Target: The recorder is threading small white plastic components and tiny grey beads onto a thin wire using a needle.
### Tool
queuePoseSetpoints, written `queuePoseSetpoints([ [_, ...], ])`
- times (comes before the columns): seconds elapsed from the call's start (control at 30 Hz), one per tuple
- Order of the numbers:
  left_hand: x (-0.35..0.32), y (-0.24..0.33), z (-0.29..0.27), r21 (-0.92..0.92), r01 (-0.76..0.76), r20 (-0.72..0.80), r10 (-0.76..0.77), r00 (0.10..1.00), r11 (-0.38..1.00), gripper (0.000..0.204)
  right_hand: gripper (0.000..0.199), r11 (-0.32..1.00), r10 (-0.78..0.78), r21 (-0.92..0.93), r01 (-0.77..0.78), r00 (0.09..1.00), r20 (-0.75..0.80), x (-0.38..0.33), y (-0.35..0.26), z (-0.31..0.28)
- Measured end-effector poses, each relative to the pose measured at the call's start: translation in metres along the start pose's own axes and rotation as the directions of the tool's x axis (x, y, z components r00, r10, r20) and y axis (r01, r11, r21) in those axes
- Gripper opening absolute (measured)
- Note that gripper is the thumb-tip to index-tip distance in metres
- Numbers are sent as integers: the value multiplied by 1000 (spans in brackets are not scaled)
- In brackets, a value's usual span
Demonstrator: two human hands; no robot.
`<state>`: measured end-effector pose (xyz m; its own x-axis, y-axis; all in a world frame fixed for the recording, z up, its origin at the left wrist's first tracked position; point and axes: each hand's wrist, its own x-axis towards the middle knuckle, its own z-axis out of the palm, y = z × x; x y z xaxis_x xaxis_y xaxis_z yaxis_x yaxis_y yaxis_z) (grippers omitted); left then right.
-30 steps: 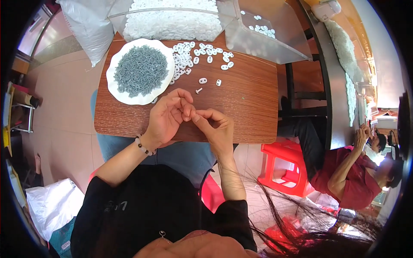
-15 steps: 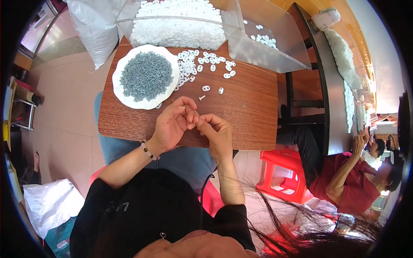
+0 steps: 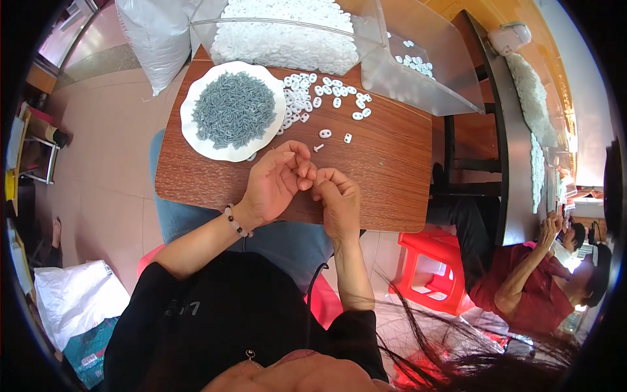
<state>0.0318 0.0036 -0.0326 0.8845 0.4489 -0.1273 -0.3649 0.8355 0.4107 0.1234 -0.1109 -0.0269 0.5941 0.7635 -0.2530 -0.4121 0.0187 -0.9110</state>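
My left hand (image 3: 275,186) is raised over the near edge of the brown table (image 3: 385,189), palm partly up, its fingers curled in. Right beside it, my right hand (image 3: 339,206) pinches with thumb and forefinger at the left fingertips. Whatever lies between the fingers is too small to make out. Just beyond the hands are a small white screw-like peg (image 3: 318,147), a white two-holed plastic piece (image 3: 325,133) and another such piece (image 3: 347,138). A white scalloped plate (image 3: 187,134) heaped with small grey screws (image 3: 234,111) stands at the left, beside a scatter of white two-holed pieces (image 3: 298,98).
At the back stand a clear bin (image 3: 369,55) full of white pieces and a translucent bin (image 3: 418,88) holding a few. A white sack (image 3: 157,46) is at the far left. To the right are a red stool (image 3: 408,268), a dark table (image 3: 513,163) and a seated person (image 3: 522,287).
The whole view has shifted slightly, moving the table and its contents to the right in the picture. My hands stay together at the fingertips, in nearly the same pose.
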Motion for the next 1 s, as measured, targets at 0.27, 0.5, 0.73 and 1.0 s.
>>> queuePoseSetpoints([
  [0.27, 0, 0, -8, -69, 4, 31, -2, 1000, 998, 25, 10, 996, 24, 85, -23, 1000, -12, 3, 5, -1],
  [0.5, -2, -2, -5, -62, 19, -13, -20, 1000, 998, 22, 10, 987, 22, 160, -21, 1000, -3, 7, 11, -5],
  [0.73, -4, -6, -6, 194, -7, 0, 7, 1000, 981, 20, 11, 985, 31, 169, -27, 999, -25, 4, 2, 0],
  [1.0, -1, -2, -9, 179, 27, 31, -33, 999, 983, 18, 14, 987, 29, 157, -31, 1000, 12, 6, 4, -4],
])
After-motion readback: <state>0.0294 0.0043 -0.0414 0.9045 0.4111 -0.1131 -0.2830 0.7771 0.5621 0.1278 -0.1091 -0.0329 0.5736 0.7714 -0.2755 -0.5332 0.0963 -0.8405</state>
